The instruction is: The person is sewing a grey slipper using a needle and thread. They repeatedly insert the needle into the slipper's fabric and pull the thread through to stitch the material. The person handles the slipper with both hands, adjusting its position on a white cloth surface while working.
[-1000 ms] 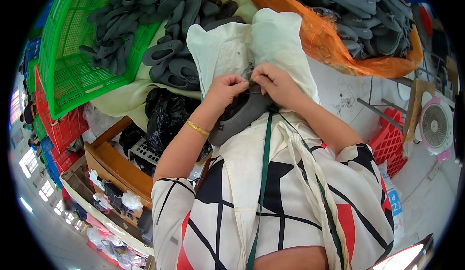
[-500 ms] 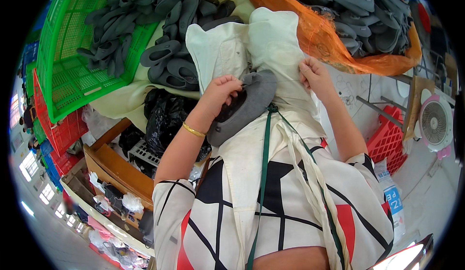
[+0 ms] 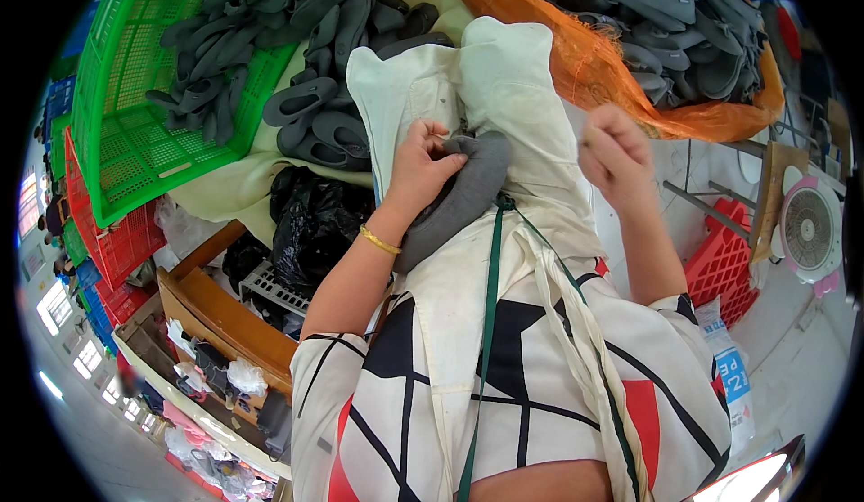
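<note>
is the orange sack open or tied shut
Open: the orange sack has its mouth spread wide, with a heap of grey shoes showing inside.

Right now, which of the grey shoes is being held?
The grey shoe on the person's lap: the left hand grips its far end. The others lie piled in and beside the green basket or in the orange sack.
</note>
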A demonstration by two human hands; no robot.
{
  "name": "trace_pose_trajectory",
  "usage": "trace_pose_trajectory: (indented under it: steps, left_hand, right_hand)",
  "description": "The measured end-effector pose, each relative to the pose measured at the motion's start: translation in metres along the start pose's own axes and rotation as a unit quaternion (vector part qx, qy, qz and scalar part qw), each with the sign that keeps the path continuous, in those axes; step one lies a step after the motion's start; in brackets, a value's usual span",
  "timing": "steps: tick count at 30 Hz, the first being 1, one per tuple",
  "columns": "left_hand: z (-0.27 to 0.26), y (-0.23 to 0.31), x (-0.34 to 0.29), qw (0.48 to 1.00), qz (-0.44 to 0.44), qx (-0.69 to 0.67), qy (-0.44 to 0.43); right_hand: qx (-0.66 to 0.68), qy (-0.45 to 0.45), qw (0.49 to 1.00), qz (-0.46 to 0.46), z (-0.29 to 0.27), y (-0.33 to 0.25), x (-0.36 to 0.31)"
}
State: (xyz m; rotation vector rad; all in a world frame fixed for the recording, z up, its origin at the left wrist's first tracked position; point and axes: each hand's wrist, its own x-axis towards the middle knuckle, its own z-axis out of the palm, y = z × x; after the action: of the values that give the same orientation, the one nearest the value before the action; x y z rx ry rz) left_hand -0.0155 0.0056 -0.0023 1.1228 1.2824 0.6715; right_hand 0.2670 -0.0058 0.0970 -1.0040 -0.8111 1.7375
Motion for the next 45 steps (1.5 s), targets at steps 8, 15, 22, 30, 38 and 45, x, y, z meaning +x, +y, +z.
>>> trace_pose_trajectory:
  steps: [8,15,22,30,38,45]
  left_hand:
    - [-0.005,0.041,-0.002,0.978,0.028,0.205,0.004]
    - [0.005,0.055,-0.011,0.974,-0.112,0.168,-0.106]
    - [-0.01,0.031,-0.011,0.885,-0.281,-0.365,-0.068]
    - [-0.013,0.042,-0.024,0.977,-0.197,-0.035,-0.07]
    - [-0.008,0.041,-0.033,0.982,0.051,0.178,-0.04]
    - [-0.017,0.023,-0.017,0.984,-0.158,-0.061,-0.056]
  right_hand:
    - [0.073,-0.257,0.964,-0.01,0.045,-0.042,-0.028]
    - [0.134,-0.325,0.922,0.161,0.046,-0.029,-0.023]
    - [-0.101,-0.13,0.934,0.316,-0.017,0.009,-0.02]
    - [-0.323,-0.07,0.938,0.107,0.008,0.045,0.002]
    - [-0.652,-0.133,0.732,-0.144,0.048,0.079,0.051]
    - [-0.645,-0.163,0.721,-0.193,0.047,0.08,0.06]
